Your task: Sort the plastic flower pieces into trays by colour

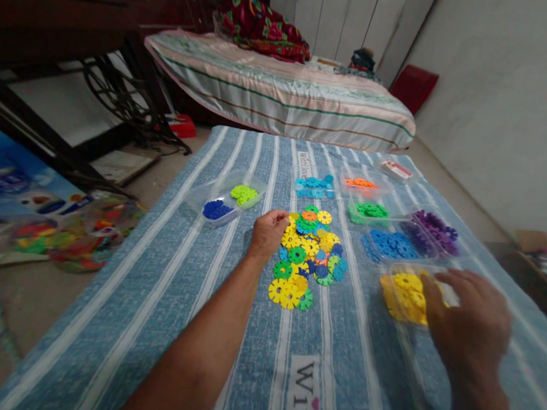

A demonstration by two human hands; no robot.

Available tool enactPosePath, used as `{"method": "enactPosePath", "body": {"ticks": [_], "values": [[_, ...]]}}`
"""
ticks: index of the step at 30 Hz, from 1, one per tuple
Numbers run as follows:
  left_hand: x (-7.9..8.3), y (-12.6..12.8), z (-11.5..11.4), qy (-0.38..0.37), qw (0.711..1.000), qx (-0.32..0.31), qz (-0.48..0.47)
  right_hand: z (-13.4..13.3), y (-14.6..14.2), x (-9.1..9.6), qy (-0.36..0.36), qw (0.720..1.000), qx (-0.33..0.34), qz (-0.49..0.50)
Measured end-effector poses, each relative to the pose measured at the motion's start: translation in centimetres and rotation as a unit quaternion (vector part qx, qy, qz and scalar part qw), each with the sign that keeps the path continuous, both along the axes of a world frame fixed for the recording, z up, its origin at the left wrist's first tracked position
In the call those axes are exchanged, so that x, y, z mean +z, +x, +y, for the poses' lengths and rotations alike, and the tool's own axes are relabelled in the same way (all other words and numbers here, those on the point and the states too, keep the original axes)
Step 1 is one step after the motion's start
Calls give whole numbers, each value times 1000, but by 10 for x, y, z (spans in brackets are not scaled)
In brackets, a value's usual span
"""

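A loose pile of notched plastic discs (pixel 308 248), mostly yellow with green, blue and orange ones, lies on the striped cloth in the middle. My left hand (pixel 269 231) is at the pile's upper left edge, thumb and fingers pressed together; whatever they may pinch is hidden. Over the right edge of a clear box of yellow discs (pixel 406 290) hovers my right hand (pixel 470 315), slightly blurred, its thumb and fingers apart and nothing visible between them.
Clear boxes hold blue discs (pixel 391 244), purple discs (pixel 435 230), green discs (pixel 371 211), orange discs (pixel 360 183) and light blue discs (pixel 315 186). At left, a divided box holds dark blue discs (pixel 217 209) and lime discs (pixel 244 194). A bed (pixel 282 95) stands beyond the table.
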State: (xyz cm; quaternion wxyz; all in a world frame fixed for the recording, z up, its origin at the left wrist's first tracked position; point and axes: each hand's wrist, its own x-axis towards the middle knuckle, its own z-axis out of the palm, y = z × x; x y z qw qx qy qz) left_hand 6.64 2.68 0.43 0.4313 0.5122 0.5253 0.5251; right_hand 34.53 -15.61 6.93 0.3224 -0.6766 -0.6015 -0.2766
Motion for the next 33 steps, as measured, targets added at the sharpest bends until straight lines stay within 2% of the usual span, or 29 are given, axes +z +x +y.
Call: {"method": "enactPosePath", "body": {"ticks": [1,3,8,13,17,22,29,33], "values": [[0,0,0,0,1000,0,-2,1,3,0,7,1000,-12,-6],[0,0,0,-1,1000,0,-3,2,-3,-2,1,1000,21,7],[-1,-1,1,-1,1000,-3,-3,3,-64,-21,-71,973,200,87],[-2,-2,2,-6,1000,2,0,3,-111,-39,-147,942,275,122],[-4,-2,3,-4,1000,1,-12,6,-129,-48,-198,939,262,101],[-5,-1,3,-3,1000,1,-16,10,-142,-52,-225,945,226,69],[1,-3,2,-1,1000,-1,-4,9,-146,-53,-227,947,212,76],[1,-4,2,-2,1000,-2,-1,11,-144,-56,-194,952,226,66]]}}
